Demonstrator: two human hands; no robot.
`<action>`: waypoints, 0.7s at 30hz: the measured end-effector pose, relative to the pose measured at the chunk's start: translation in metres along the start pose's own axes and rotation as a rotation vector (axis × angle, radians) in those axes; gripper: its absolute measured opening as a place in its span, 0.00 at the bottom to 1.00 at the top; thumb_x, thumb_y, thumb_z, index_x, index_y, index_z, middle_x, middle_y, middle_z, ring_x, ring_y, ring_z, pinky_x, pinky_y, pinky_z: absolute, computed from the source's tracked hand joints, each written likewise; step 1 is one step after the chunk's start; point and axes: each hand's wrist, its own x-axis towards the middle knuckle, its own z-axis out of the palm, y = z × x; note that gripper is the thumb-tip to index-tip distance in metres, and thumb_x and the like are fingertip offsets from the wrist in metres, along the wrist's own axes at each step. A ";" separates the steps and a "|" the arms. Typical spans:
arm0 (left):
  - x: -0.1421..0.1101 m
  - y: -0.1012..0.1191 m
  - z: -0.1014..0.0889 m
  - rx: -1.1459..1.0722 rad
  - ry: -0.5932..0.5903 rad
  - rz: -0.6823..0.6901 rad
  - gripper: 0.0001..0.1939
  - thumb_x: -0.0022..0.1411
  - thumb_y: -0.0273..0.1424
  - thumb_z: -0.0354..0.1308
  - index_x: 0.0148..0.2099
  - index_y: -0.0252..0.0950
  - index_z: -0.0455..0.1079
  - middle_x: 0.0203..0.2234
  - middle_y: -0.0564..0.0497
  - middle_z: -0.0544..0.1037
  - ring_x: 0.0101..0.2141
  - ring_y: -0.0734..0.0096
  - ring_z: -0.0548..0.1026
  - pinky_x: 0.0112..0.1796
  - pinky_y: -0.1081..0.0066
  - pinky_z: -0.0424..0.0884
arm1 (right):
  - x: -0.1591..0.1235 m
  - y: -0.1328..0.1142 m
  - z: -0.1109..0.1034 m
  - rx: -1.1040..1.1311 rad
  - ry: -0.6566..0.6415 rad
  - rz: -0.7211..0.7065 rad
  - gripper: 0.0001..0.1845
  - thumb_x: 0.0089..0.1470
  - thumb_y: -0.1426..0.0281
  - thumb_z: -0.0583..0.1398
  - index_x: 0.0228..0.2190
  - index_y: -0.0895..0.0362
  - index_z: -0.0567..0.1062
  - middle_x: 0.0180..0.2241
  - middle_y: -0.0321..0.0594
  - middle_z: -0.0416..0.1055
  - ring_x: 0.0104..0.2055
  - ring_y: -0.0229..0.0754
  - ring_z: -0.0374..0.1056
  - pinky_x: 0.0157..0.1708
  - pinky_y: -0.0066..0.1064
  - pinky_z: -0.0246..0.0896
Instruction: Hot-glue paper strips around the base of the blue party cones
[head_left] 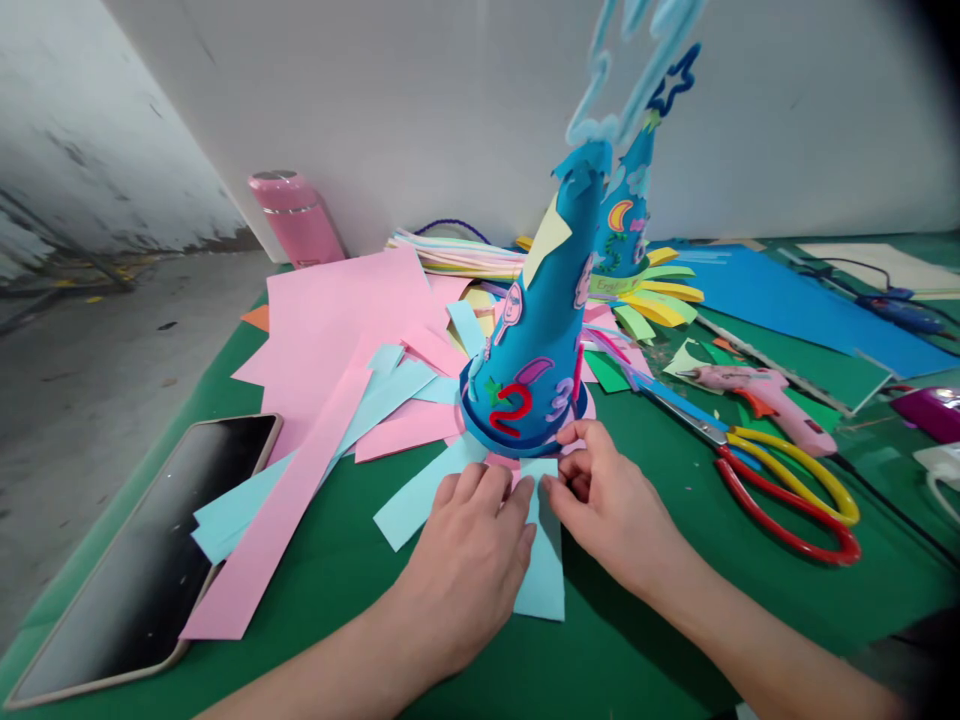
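A blue paper cone hat (544, 325) stands upright with a red 2, a purple 3 and pink stickers on it. From under its front rim runs a light blue paper strip (544, 580). My left hand (476, 545) presses on this strip from the left, fingers bent together and partly hiding it. At the strip's right edge my right hand (611, 500) is closed, its thumb against the paper and its index finger by the hat's rim. Another light blue strip (420, 495) sticks out to the left of it. What lies inside my right fingers is partly hidden.
Pink sheets (330, 310) and loose pink strips (285, 510) cover the left, beside a phone (150, 560). Scissors (787, 490) and a pink glue gun (780, 395) lie right. Behind stand a second cone hat (622, 220) and a pink bottle (296, 220).
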 end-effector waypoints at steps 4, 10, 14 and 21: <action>0.002 0.001 -0.001 0.008 -0.012 0.000 0.18 0.62 0.30 0.39 0.51 0.33 0.60 0.38 0.42 0.65 0.36 0.60 0.62 0.36 0.57 0.62 | -0.003 0.002 0.001 0.072 0.002 -0.022 0.15 0.48 0.70 0.53 0.40 0.54 0.57 0.23 0.31 0.66 0.21 0.35 0.62 0.21 0.26 0.52; 0.001 0.001 -0.003 0.013 -0.041 0.002 0.18 0.62 0.30 0.38 0.52 0.32 0.60 0.37 0.42 0.65 0.37 0.59 0.62 0.36 0.57 0.63 | -0.007 0.006 0.004 0.127 0.054 -0.031 0.17 0.50 0.70 0.52 0.43 0.55 0.56 0.24 0.34 0.67 0.24 0.37 0.64 0.23 0.26 0.55; 0.001 0.001 -0.002 0.010 -0.034 0.004 0.19 0.62 0.29 0.38 0.52 0.32 0.59 0.38 0.42 0.65 0.37 0.59 0.62 0.36 0.57 0.62 | -0.005 0.007 0.004 0.135 0.067 -0.032 0.17 0.50 0.70 0.52 0.42 0.56 0.56 0.25 0.34 0.67 0.26 0.37 0.64 0.24 0.26 0.56; 0.002 0.001 -0.001 -0.007 -0.022 -0.011 0.18 0.61 0.30 0.39 0.52 0.34 0.59 0.38 0.43 0.65 0.37 0.60 0.62 0.36 0.58 0.62 | 0.001 0.007 0.002 0.116 0.050 -0.018 0.19 0.48 0.71 0.52 0.44 0.56 0.55 0.22 0.32 0.66 0.23 0.36 0.62 0.22 0.25 0.55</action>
